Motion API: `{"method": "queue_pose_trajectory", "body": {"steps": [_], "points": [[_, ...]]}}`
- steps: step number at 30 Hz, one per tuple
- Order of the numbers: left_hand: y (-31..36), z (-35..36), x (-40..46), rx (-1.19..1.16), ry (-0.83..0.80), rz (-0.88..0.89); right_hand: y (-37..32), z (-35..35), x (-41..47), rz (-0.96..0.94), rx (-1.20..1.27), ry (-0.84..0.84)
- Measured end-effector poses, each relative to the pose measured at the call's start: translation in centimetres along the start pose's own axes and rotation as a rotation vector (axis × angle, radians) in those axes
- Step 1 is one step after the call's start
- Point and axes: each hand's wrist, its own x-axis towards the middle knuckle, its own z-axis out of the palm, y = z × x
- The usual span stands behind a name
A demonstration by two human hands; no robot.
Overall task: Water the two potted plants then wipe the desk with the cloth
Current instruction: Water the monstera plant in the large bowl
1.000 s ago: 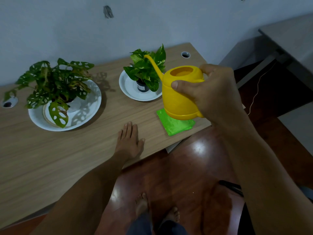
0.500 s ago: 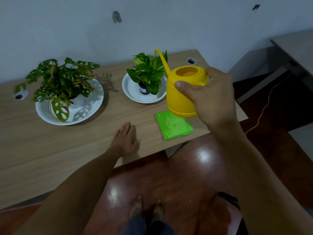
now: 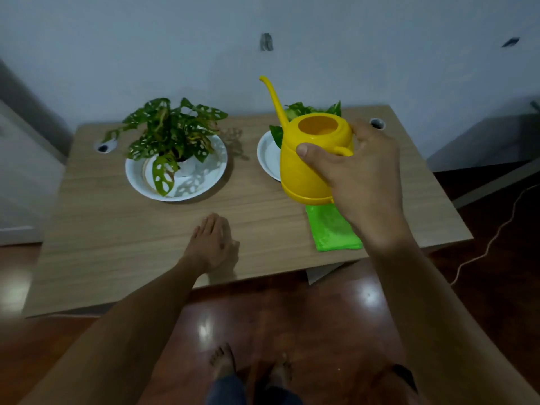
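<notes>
Right hand grips the yellow watering can upright at centre right, hiding the right plant, while the left hand lies flat on the desk (watering step, I'd say), so next it needs tipping over a pot; green cloth waits below.

Yellow watering can held upright above green cloth — two potted plants on white saucers behind.
</notes>
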Motion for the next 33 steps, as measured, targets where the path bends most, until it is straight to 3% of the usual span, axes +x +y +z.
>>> {"method": "queue_pose_trajectory", "body": {"steps": [12, 19, 33], "points": [[-10.2, -0.6, -4.2, -0.065, 0.066, -0.17, -6.0, 10.7, -1.5, -0.034, -0.063, -0.212], [-11.2, 0.4, -4.6, -0.11, 0.111, -0.15, -7.9, 13.8, -1.8, -0.037, -0.205, -0.307], [-12.0, 1.1, -4.7, -0.114, 0.127, -0.114, -10.0, 16.1, -1.1, -0.071, -0.292, -0.29]]}}
